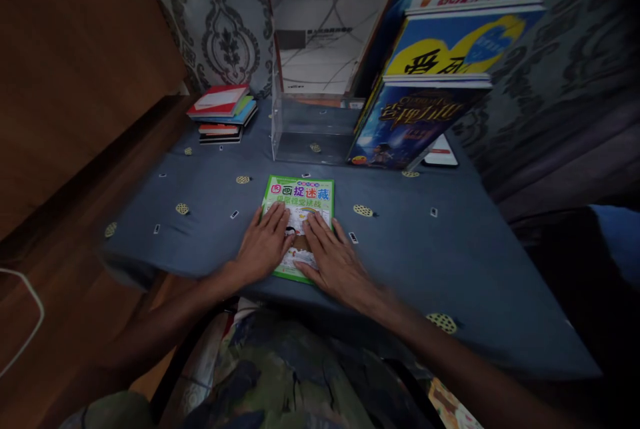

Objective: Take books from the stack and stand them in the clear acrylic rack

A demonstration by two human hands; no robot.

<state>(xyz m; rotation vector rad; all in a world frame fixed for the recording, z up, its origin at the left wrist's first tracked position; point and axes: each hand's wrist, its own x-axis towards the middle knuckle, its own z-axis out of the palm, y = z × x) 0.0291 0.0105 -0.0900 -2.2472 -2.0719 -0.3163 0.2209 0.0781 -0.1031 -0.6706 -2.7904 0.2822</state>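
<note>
The green book (299,224) lies flat on the surface (425,249), long axis pointing away from the person. Left hand (264,246) and right hand (333,261) are pressed on its near half, fingers spread flat, nothing gripped.

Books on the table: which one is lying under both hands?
The green-bordered book, flat on the blue cloth, with the left hand and right hand resting on it; the others are stacked or lean upright behind.

The room was dim, the corners went very dark, the edges looked bent and stretched, and the right hand (334,261) looked a little blurry.
</note>
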